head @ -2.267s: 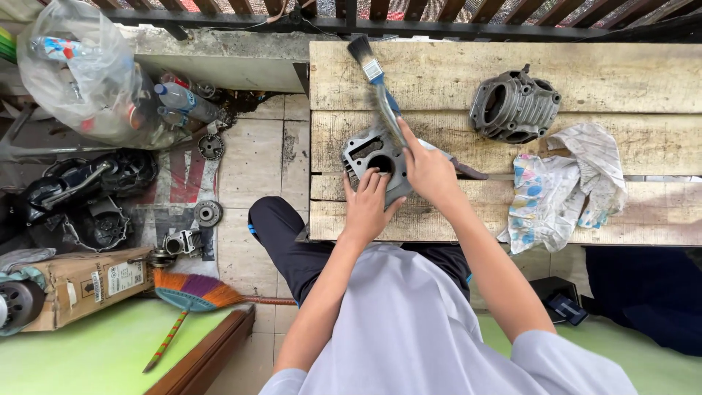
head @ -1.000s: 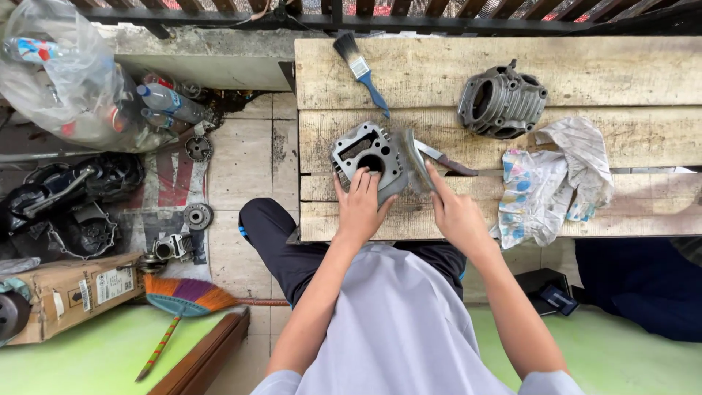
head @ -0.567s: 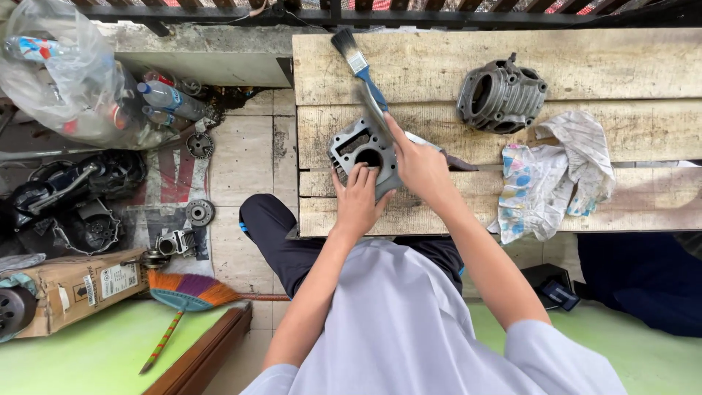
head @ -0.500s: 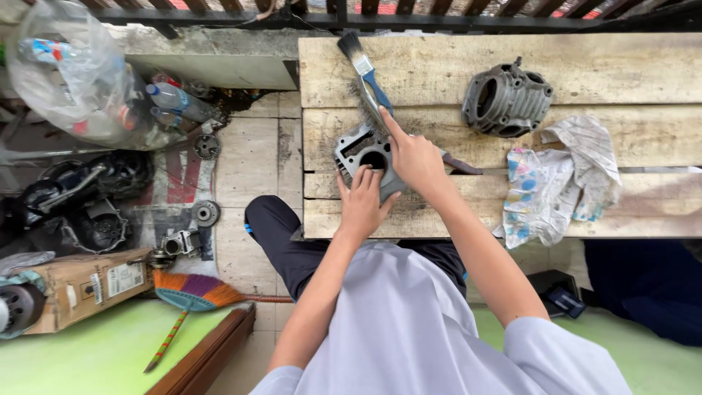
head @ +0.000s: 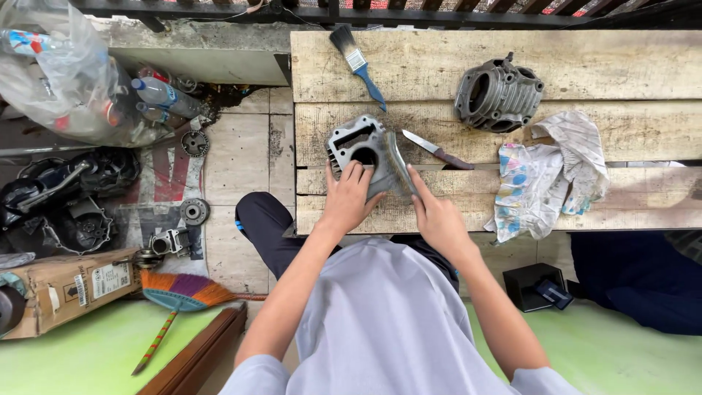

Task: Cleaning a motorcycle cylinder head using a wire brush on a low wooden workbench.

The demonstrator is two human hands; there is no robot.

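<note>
Bottles (head: 157, 95) inside clear plastic bag (head: 66, 73)
</note>
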